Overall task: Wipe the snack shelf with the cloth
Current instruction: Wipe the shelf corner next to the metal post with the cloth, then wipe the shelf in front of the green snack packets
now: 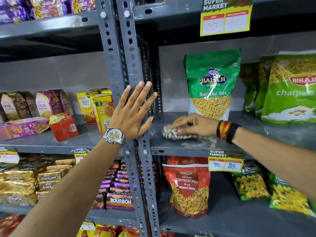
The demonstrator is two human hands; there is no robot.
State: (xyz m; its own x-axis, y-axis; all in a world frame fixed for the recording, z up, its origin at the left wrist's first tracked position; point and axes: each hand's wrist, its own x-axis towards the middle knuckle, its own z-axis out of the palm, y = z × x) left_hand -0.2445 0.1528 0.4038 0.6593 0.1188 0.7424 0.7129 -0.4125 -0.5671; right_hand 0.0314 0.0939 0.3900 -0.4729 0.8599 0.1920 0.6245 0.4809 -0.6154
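The grey metal snack shelf (266, 132) runs across the middle right of the head view. My right hand (195, 124) presses a patterned black-and-white cloth (172, 135) flat onto the shelf's left end, fingers curled over it. A green Balaji Ratlami Sev bag (212, 82) stands upright just behind that hand. My left hand (135, 108), with a wristwatch, lies flat and open with spread fingers against the perforated grey upright post (135, 65) at the shelf's left edge. It holds nothing.
Green Bikaji bags (290, 89) stand on the same shelf to the right. Biscuit boxes (95, 108) fill the left bay. A red Navratan Mix bag (188, 187) and price tags (225, 160) sit below. Another shelf with a price tag (225, 17) hangs overhead.
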